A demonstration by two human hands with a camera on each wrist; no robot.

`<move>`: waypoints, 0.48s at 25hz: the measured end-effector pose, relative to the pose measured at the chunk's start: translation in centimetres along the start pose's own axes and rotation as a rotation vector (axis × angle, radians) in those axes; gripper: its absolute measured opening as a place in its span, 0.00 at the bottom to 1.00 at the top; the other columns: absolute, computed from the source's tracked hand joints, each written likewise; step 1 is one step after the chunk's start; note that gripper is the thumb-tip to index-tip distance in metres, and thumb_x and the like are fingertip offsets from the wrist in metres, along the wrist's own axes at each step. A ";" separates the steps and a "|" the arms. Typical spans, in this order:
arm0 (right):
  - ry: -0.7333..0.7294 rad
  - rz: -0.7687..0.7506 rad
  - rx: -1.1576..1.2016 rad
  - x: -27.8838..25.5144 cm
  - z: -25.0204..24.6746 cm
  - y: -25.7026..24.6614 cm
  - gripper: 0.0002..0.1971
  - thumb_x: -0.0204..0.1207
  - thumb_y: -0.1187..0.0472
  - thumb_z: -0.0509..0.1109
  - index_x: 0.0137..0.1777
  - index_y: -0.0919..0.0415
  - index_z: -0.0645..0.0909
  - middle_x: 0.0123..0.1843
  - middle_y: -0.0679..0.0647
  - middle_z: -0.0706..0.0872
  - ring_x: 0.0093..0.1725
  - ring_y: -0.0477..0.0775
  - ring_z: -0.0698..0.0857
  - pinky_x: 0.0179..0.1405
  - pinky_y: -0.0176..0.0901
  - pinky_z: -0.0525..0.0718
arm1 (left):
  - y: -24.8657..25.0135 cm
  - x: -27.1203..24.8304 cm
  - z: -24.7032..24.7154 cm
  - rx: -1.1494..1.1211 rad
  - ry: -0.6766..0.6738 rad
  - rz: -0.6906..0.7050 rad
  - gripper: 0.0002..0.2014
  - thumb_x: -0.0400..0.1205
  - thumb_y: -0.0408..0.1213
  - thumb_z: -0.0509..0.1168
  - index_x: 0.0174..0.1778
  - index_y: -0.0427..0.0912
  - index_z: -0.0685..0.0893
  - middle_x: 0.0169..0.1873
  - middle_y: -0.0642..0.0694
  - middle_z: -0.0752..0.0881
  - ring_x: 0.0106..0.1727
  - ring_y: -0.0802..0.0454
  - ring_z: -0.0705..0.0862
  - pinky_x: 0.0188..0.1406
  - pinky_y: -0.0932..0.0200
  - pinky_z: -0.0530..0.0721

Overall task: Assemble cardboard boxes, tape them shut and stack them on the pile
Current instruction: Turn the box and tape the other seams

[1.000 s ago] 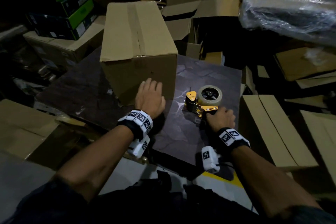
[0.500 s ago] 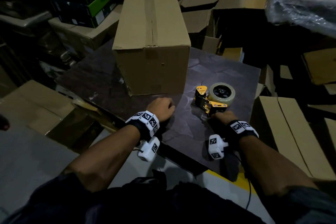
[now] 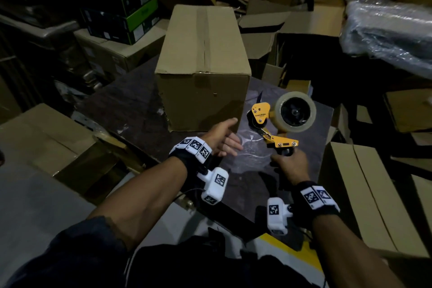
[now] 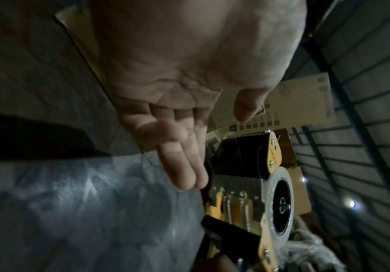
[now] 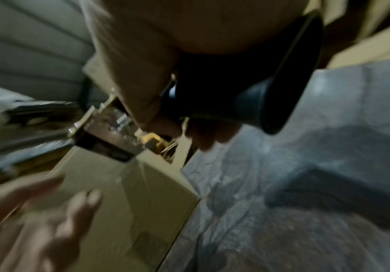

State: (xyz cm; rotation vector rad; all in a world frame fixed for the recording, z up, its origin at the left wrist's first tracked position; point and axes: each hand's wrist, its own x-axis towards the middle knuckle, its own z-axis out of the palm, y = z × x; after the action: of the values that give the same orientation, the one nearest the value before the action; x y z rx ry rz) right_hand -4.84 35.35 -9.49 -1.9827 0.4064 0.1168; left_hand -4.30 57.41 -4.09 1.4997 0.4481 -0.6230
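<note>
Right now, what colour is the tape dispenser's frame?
Yellow-orange tape dispenser; the head view shows it best.

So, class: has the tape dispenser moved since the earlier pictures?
Yes. The right hand has lifted the tape dispenser off the dark board, toward the cardboard box.

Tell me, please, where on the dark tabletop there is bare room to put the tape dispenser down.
Bare tabletop lies between the left hand and the right hand, in front of the cardboard box. A second bare patch lies left of the box. It is crowded behind, where loose cartons press close.
</note>
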 end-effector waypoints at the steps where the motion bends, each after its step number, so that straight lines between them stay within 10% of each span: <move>1: 0.021 -0.036 -0.036 -0.4 0.0 -0.4 0.08 0.62 0.63 0.78 0.40 0.61 0.86 0.31 0.55 0.90 0.33 0.57 0.91 0.41 0.62 0.92 | 0.5 -0.5 0.2 -0.047 -0.050 -0.021 0.31 0.85 0.60 0.51 0.44 0.31 0.82 0.30 0.40 0.90 0.20 0.49 0.85 0.11 0.72 0.66; 12: 0.128 -0.091 -0.183 -3.8 1.2 -3.7 0.11 0.61 0.50 0.76 0.36 0.56 0.86 0.34 0.53 0.89 0.36 0.61 0.90 0.45 0.60 0.91 | 2.0 -4.1 -1.1 -0.282 -0.096 -0.027 0.15 0.86 0.34 0.53 0.32 0.39 0.74 0.18 0.51 0.75 0.11 0.62 0.68 0.05 0.73 0.54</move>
State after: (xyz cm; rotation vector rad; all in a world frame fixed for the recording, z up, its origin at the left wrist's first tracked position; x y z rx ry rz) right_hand -7.03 38.78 -5.82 -2.1927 0.3983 -0.0325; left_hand -6.11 58.87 0.04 1.1929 0.4627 -0.6224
